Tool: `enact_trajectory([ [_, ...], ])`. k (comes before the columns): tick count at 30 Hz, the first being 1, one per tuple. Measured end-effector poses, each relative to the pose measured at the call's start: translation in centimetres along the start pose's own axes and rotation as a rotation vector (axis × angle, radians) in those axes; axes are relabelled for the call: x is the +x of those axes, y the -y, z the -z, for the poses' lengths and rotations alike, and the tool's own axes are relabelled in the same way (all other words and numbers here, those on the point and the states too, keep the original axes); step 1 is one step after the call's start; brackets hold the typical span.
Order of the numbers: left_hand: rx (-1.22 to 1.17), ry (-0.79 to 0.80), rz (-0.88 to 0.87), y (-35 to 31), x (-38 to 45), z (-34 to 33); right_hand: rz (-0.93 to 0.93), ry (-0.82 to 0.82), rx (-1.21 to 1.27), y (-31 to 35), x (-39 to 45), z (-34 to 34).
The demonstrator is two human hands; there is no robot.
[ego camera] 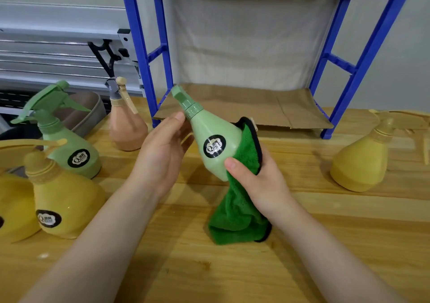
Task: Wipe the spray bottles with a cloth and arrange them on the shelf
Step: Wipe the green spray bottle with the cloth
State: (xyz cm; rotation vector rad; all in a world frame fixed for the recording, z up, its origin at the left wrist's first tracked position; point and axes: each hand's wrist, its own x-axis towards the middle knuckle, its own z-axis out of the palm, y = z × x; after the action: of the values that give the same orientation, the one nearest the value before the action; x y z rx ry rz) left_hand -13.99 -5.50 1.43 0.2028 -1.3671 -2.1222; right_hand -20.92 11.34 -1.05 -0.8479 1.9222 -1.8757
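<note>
A pale green spray bottle (210,140) with a black round label is held tilted above the wooden table, nozzle pointing up-left. My right hand (258,181) cradles its base through a green cloth (239,212), thumb on the bottle's front; the cloth hangs down to the table. My left hand (162,149) is at the bottle's neck, with its thumb tip near the collar and its fingers behind the bottle. The blue shelf (363,70) stands behind, with cardboard (256,107) on its lowest level and no bottles on it.
On the left stand a second green bottle (69,149), a pink bottle (126,126) and two yellow bottles (62,200), the nearest cut off by the frame edge. Another yellow bottle (363,161) stands at the right. A grey bin (88,116) sits behind the left group.
</note>
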Motion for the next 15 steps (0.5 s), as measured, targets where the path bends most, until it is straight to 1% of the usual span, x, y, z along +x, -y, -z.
enact_trajectory([
  [2, 0.07, 0.009, 0.004, 0.4, -0.3, -0.5, 0.067, -0.089, -0.239, 0.2, -0.1, 0.1],
  [5, 0.068, -0.027, -0.002, 1.1, -0.8, -1.5, 0.163, -0.116, -0.464, 0.2, -0.4, 0.1],
  [7, -0.017, -0.057, -0.017, 1.2, -1.0, -1.8, 0.203, -0.09, -0.516, 0.1, -0.6, -0.4],
  [10, -0.103, -0.045, -0.075, 0.9, -1.3, -2.1, 0.226, -0.041, -0.567, 0.1, -0.9, -1.1],
  [13, -0.125, 0.037, -0.133, 0.4, -1.7, -2.3, 0.213, -0.012, -0.629, 0.4, -1.0, -1.0],
  [15, -0.115, 0.104, -0.155, 0.1, -1.7, -2.1, 0.238, -0.021, -0.651, 0.7, -0.9, -0.6],
])
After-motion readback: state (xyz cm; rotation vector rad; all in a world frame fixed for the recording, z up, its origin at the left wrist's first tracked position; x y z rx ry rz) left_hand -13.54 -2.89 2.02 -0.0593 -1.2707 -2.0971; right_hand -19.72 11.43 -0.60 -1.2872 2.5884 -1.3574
